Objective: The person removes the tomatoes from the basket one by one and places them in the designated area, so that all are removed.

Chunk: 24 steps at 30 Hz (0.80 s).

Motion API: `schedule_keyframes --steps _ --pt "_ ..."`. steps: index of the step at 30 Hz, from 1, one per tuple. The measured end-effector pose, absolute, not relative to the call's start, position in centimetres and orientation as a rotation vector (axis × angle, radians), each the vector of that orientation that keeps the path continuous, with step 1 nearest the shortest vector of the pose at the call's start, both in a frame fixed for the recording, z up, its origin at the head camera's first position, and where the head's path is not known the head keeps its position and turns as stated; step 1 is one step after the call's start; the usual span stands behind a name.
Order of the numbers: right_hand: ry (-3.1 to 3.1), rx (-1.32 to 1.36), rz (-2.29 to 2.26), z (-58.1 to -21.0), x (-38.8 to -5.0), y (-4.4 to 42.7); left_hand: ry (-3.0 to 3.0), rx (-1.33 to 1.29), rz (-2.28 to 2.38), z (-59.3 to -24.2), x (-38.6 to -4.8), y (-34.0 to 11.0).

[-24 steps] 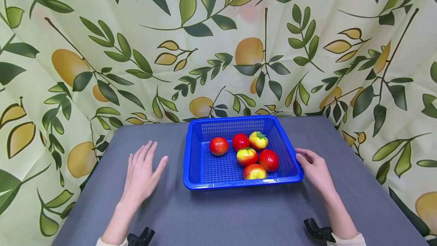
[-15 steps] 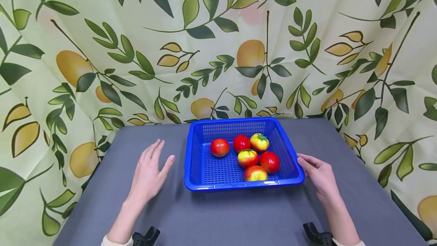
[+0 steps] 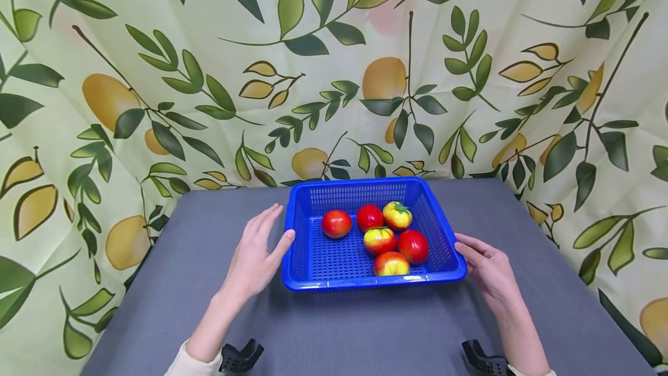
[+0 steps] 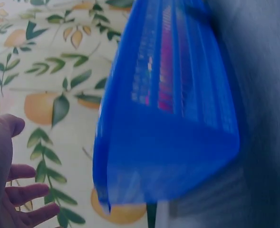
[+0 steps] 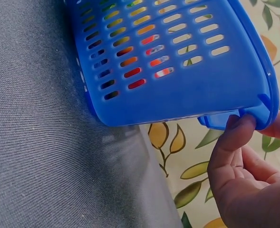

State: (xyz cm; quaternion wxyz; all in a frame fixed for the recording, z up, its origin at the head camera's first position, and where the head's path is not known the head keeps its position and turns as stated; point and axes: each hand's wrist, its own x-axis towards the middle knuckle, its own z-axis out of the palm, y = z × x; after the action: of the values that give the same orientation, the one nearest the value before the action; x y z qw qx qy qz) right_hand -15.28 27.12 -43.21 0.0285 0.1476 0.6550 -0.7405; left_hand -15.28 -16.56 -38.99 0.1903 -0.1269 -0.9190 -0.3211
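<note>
A blue plastic basket (image 3: 323, 285) stands on the grey table, with several red and yellow tomato-like fruits inside, among them a red one (image 3: 336, 224) at the left. My right hand (image 3: 493, 271) pinches the basket's right rim between thumb and fingers; the right wrist view shows this hand (image 5: 246, 175) at the rim's corner. My left hand (image 3: 257, 257) is beside the basket's left side, fingers extended and thumb spread toward the rim. In the left wrist view a gap shows between the left hand (image 4: 16, 175) and the basket (image 4: 163, 152).
The grey table (image 3: 365, 329) extends around the basket. Behind it and at both sides hangs a cloth (image 3: 334, 74) printed with leaves and fruit. Black devices are strapped at both wrists (image 3: 242, 355).
My left hand has moved right, from over the table's left part up close to the basket's left side. The right hand keeps its hold on the rim, and the basket has hardly moved.
</note>
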Motion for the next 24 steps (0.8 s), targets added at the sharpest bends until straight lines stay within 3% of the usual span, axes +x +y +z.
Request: schedule_keyframes --steps 10,17,24 --pt "1.997 0.426 -2.305 -43.6 -14.9 27.0 -2.569 -0.482 -1.215 -38.7 -15.3 -11.2" --pt "1.987 0.453 -2.319 -43.3 -14.7 26.8 -2.53 -0.585 -1.706 -40.0 -15.6 -7.2" --pt "1.988 0.428 -2.345 -43.8 -14.5 26.6 -2.613 -0.676 -1.831 -41.4 -16.3 -5.8"
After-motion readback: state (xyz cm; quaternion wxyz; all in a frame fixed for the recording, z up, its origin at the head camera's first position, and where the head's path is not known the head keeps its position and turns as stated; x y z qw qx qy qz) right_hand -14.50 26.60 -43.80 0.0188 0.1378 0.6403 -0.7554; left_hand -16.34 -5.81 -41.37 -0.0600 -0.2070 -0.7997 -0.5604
